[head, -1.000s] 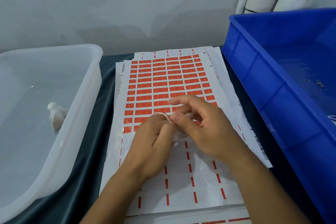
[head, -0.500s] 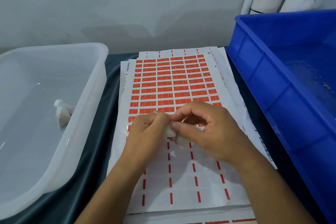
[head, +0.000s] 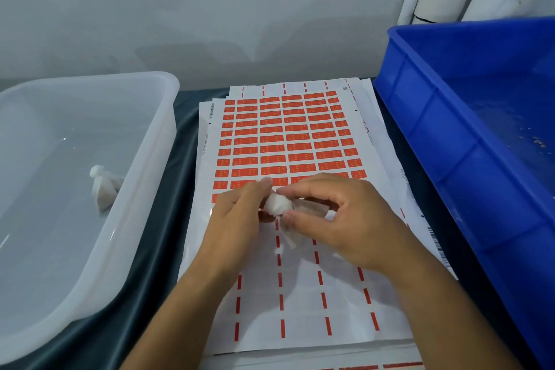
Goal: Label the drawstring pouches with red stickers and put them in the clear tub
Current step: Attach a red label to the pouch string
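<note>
Over the sticker sheet [head: 288,141] I've got the little white pouch [head: 277,204] pinched between both hands, low above the red labels so one's within reach, left hand [head: 237,219] curled on its end, right hand [head: 339,219] arched over thumb-and-forefinger, clear tub [head: 144,159] waiting left.

Clear tub [head: 141,141] translucent plastic, smooth; pouch [head: 277,204] white cloth; sticker sheet [head: 303,288] glossy paper.
</note>
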{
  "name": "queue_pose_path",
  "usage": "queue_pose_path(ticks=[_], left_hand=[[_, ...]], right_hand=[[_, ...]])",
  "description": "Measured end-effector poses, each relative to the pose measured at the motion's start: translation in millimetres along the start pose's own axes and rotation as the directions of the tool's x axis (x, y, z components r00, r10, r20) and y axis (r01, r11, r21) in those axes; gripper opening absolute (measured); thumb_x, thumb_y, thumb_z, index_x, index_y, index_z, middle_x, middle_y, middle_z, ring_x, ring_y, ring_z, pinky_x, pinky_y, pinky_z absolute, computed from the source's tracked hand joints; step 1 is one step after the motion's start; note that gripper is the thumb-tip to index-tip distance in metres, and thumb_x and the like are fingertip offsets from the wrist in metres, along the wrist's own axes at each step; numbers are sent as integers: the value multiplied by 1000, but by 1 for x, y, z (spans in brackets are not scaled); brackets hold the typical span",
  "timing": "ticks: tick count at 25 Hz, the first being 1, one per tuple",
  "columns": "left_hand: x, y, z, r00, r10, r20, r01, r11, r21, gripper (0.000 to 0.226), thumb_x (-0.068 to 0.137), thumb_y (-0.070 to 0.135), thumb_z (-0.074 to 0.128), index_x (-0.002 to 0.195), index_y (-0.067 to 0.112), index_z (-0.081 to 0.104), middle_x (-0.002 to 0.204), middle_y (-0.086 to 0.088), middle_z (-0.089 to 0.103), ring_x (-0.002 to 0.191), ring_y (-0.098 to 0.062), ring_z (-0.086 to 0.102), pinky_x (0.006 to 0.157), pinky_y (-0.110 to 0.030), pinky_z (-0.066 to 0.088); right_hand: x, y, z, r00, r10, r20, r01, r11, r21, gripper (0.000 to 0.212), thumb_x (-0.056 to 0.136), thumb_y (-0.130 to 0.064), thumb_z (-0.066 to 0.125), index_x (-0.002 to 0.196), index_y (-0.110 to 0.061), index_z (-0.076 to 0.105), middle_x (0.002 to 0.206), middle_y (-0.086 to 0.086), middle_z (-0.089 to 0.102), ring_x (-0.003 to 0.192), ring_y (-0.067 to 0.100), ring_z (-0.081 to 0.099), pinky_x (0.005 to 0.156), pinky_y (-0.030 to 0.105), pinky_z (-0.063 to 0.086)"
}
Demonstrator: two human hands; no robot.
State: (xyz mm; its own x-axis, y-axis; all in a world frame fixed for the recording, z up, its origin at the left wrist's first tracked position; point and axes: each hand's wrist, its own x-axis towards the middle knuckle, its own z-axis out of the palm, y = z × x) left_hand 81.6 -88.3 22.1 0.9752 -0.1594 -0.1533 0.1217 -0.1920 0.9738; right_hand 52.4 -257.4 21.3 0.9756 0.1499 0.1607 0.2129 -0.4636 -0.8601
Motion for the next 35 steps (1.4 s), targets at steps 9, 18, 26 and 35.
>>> queue_pose_path(ticks=[9, 18, 26, 35], left_hand=[[6, -7, -11, 931, 255, 261, -316, 921, 227, 19, 86, 49, 67, 103, 43, 74, 108, 18, 68, 110, -9, 63, 90, -29, 55], [8, -7, -3, 949, 310, 60, -315, 911, 265, 24, 81, 58, 58, 89, 41, 72, 98, 25, 63, 102, -4, 60, 82, -20, 53], [7, -10, 5, 895, 438, -87, -378, 847, 373, 8, 87, 53, 60, 84, 46, 63, 101, 29, 55, 104, -2, 55, 77, -8, 50], [7, -12, 9, 888, 457, -56, -402, 829, 389, 9, 89, 45, 63, 81, 48, 62, 99, 27, 54, 102, 0, 54, 79, -6, 47]], right_hand=[[3, 6, -2, 993, 51, -108, -54, 998, -25, 13, 94, -52, 63, 104, -46, 67, 104, -30, 67, 105, -6, 60, 79, 4, 49], [5, 4, 4, 979, 116, -165, -92, 985, 143, 30, 89, -56, 56, 106, -36, 72, 104, -29, 70, 108, -8, 62, 85, 2, 47], [7, 4, 7, 933, 355, -58, -300, 857, 419, 19, 101, -39, 57, 109, -33, 73, 108, -21, 73, 108, 6, 68, 99, 35, 57], [6, 3, 6, 877, 450, 166, -412, 528, 743, 26, 104, -23, 51, 117, -19, 73, 124, 6, 71, 120, 29, 65, 101, 52, 54]])
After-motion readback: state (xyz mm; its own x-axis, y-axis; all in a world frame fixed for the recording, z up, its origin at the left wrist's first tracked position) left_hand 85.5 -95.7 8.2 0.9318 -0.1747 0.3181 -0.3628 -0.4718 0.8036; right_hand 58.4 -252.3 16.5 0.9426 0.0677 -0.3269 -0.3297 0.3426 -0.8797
